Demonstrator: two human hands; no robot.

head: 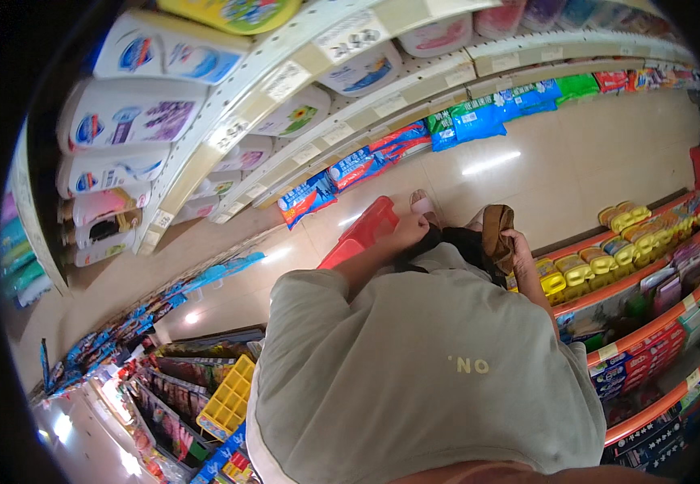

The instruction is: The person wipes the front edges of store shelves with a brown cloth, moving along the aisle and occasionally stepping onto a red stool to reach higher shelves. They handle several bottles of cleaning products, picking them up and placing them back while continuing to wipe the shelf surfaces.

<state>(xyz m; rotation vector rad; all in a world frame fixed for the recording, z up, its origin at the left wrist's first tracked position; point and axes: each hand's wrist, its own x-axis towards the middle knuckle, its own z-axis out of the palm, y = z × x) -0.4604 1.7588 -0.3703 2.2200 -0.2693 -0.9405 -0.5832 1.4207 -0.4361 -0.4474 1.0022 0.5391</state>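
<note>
My left hand (411, 230) has its fingers curled in front of my body, beside a red plastic shopping basket (359, 233). The left forearm crosses over the basket's near side; its handle is hidden. Dark cloth or a strap lies close to those fingers, and I cannot tell whether they grip it. My right hand (514, 248) grips a folded brown item (497, 233), perhaps a bag or pouch, with black material beside it. Below both hands spreads my grey-green shirt (428, 363). My feet in light sandals (425, 206) show past the hands.
White store shelves (301, 60) with large bottles (132, 115) rise at the left and top. Blue and red bags (356, 169) line their lowest level. At right, orange-edged shelves (646, 417) hold yellow-capped bottles (574, 269) and boxes. A yellow divided rack (227, 399) stands lower left.
</note>
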